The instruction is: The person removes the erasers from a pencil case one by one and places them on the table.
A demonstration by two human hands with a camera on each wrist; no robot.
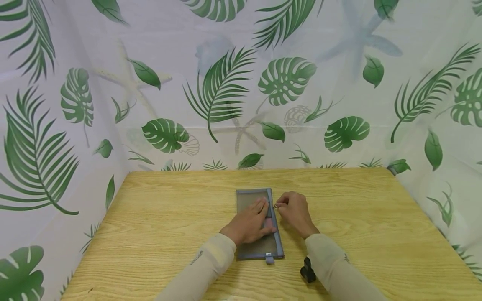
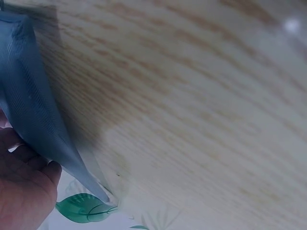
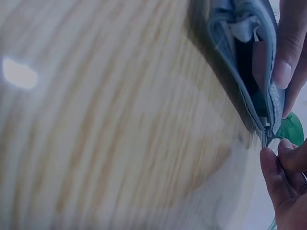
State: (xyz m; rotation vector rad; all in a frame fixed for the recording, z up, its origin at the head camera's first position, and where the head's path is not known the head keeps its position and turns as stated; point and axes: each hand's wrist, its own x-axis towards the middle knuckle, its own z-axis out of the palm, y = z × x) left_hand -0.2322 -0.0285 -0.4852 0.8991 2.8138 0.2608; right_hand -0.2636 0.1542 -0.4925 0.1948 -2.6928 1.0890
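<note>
L hand (image 1: 246, 224) on pouch (image 1: 259, 248); R hand (image 1: 296, 212) pinches zip pull (image 1: 276, 205).

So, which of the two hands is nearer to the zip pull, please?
The right. The right hand pinches the zip pull at the pouch's right edge; the left hand rests on the pouch, left of the pull.

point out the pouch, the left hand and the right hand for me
Pouch (image 1: 260, 247): head view, on the lower part of its upper face.
Left hand (image 1: 250, 222): head view, on its back.
Right hand (image 1: 296, 212): head view, on its back.
</note>
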